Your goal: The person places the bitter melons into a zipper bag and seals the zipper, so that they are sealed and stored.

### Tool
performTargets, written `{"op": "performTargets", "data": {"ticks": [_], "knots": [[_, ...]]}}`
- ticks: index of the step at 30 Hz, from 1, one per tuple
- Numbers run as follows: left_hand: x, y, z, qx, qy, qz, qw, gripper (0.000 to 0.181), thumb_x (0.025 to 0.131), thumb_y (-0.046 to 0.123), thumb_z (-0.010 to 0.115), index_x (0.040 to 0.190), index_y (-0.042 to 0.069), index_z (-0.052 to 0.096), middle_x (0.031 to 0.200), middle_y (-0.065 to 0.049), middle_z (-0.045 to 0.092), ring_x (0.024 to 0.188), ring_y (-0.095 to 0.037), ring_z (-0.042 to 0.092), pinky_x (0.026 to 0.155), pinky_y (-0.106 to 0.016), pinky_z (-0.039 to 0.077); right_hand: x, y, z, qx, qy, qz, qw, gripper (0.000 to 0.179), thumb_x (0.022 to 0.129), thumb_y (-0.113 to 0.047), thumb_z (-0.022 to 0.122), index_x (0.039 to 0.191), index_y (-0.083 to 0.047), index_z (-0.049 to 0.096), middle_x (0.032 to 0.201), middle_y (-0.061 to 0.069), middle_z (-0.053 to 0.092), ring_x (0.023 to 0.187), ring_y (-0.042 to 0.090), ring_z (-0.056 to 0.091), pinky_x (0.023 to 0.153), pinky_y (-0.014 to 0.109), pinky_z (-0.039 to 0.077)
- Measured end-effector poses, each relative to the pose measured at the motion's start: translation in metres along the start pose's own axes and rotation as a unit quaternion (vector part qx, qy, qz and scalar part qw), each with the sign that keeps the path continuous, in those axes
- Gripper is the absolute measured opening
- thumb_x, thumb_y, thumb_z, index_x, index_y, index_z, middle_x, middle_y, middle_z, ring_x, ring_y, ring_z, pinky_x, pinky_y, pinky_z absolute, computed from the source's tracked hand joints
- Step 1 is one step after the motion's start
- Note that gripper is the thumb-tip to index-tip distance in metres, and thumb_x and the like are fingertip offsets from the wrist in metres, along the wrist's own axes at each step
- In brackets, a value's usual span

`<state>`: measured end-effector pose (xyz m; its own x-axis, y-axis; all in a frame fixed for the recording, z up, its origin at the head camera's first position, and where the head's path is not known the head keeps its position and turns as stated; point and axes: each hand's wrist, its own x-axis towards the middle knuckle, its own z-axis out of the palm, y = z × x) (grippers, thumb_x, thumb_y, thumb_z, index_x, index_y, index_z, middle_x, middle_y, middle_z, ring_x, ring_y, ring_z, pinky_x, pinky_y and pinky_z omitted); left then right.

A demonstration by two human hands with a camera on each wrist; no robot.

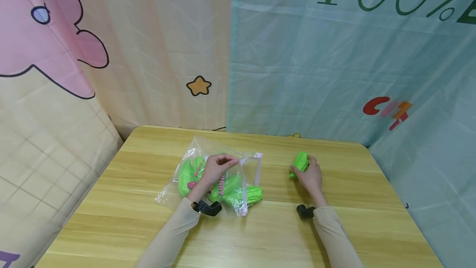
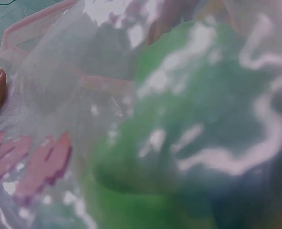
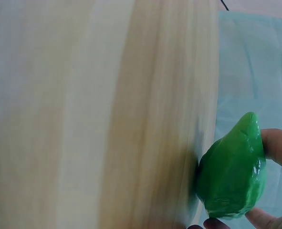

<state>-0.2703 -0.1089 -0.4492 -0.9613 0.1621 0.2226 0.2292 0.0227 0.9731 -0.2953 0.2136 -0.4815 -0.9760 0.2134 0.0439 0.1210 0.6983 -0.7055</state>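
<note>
On the left of the table lies a clear plastic zip bag point(image 1: 197, 146) with several glossy green pieces point(image 1: 186, 177) inside and pink markings on it. My left hand point(image 1: 213, 173) is over the bag, thumb and fingertips pinching its plastic near the lilac-edged opening. A ridged green piece point(image 1: 254, 195) pokes out of that opening. To the right, my right hand point(image 1: 311, 173) grips a glossy green ridged piece point(image 3: 234, 174), pointed at one end, between thumb and fingers, close over the tabletop. Crinkled plastic and green shapes point(image 2: 179, 105) fill the left wrist view.
The wooden table point(image 1: 148, 235) ends at a back edge against printed cloth curtains point(image 1: 290, 73). Black wrist cameras are strapped on both wrists, the left one point(image 1: 207, 208) overlapping the bag's near side. Bare tabletop shows between bag and right hand.
</note>
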Motion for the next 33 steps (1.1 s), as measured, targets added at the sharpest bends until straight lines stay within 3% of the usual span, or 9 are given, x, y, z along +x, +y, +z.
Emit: {"op": "performTargets", "data": {"ticks": [6,9,22,33], "knots": [[0.009,-0.024,-0.002,-0.012,0.006,-0.007,0.9999,0.022,0.085,0.017,0.073,0.094,-0.003,0.070,0.087,-0.004,0.070,0.080,-0.017,0.058,0.069,-0.025,0.044,0.000,0.001,-0.001,0.013,0.005,-0.013,0.9998,0.077,0.087,-0.029,0.068,0.140,0.007,0.025,0.119,0.032,0.046,0.105,0.043,0.047,0.083,0.052,0.040],[0.010,-0.028,-0.001,-0.008,0.010,0.002,0.9999,0.024,0.084,0.021,0.074,0.093,-0.001,0.071,0.086,-0.004,0.070,0.080,-0.019,0.059,0.068,-0.025,0.045,-0.001,0.001,-0.001,0.016,0.007,-0.016,0.9997,0.075,0.087,-0.028,0.068,0.139,0.007,0.027,0.117,0.032,0.048,0.103,0.043,0.049,0.082,0.051,0.041],[0.009,-0.027,-0.001,0.003,0.016,0.000,0.9999,0.024,0.084,0.024,0.074,0.092,0.001,0.072,0.085,-0.004,0.069,0.079,-0.019,0.059,0.067,-0.025,0.045,-0.005,0.004,-0.004,0.001,-0.013,-0.045,0.9989,0.070,0.089,-0.025,0.067,0.143,0.000,0.030,0.116,0.035,0.055,0.101,0.043,0.056,0.078,0.050,0.046],[0.008,-0.027,-0.001,0.001,0.012,-0.006,0.9999,0.026,0.085,0.024,0.073,0.094,0.000,0.071,0.086,-0.004,0.069,0.080,-0.019,0.058,0.068,-0.026,0.045,-0.013,0.006,-0.005,0.021,-0.017,-0.039,0.9989,0.067,0.087,-0.025,0.071,0.138,0.000,0.036,0.117,0.034,0.056,0.101,0.043,0.056,0.075,0.047,0.048]]}}
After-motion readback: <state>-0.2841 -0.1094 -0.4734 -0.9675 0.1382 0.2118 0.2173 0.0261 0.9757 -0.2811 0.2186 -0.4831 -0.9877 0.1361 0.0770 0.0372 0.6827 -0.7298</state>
